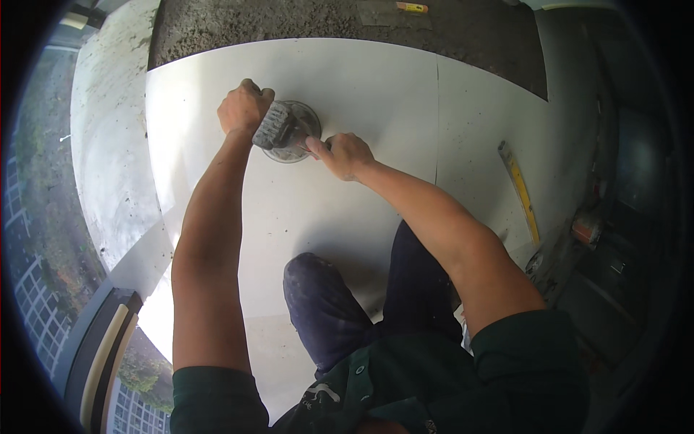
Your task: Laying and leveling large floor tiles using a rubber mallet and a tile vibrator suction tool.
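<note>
A dark grey tile vibrator with a ribbed block on its body and a round, clear-rimmed disc sits on a large pale tile. My left hand is closed at its far left side, knuckles up; the grip itself is hidden under the fingers. On its near right side my right hand is wrapped round a dark handle, with the thumb pointing toward the body. Both arms reach forward, and the disc rests flat against the tile. My knees are on the tiles just below.
Rough dark mortar lies beyond the tile's far edge, with a small yellow object on it. A thin joint separates the neighbouring tile at right. A yellow spirit level lies there; a reddish object stands farther right. Windows line the left.
</note>
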A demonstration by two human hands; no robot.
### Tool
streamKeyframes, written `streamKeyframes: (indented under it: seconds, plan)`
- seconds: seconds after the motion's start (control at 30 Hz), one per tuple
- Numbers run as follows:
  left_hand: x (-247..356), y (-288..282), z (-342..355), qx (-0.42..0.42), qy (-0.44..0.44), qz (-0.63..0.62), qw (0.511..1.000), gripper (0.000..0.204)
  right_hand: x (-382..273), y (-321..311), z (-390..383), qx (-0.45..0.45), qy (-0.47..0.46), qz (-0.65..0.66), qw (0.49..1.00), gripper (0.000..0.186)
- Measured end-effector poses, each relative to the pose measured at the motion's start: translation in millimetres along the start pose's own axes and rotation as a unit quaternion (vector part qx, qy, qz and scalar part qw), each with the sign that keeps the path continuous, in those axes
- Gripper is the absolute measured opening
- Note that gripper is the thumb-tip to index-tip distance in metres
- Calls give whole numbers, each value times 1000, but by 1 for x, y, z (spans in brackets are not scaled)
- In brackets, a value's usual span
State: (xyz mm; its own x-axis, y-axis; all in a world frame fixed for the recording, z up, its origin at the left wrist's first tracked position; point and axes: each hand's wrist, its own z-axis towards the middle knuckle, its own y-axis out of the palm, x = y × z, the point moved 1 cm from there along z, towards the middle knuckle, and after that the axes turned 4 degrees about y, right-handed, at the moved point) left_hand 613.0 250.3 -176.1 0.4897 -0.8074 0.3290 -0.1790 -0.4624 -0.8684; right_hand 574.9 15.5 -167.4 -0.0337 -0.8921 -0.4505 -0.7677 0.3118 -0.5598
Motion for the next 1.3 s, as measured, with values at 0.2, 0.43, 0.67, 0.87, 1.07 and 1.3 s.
streamKeyframes:
  seconds: [0.2, 0.43, 0.67, 0.87, 1.07, 1.3]
  plan:
    - [3, -3, -3, 7, 2, 3, 1000, 39, -6, -2, -4, -6, 22, -9, 1000, 76]
    - [4, 1, -3, 11, 4, 16, 1000, 38, 0, 2, -5, 3, 3, -2, 1000, 83]
    - [4, 0, -2, 5, -7, 15, 1000, 39, 1, 2, 0, -7, -4, -9, 1000, 85]
    - [4, -2, -1, 14, 0, 10, 1000, 39, -5, -3, -2, -17, 21, -4, 1000, 81]
    - [8, 2, -1, 9, 6, 10, 1000, 40, 4, 1, -4, 12, 12, 8, 1000, 81]
    - [-5, -2, 0, 0, 5, 7, 1000, 41, 0, 11, 7, 22, -11, -2, 1000, 80]
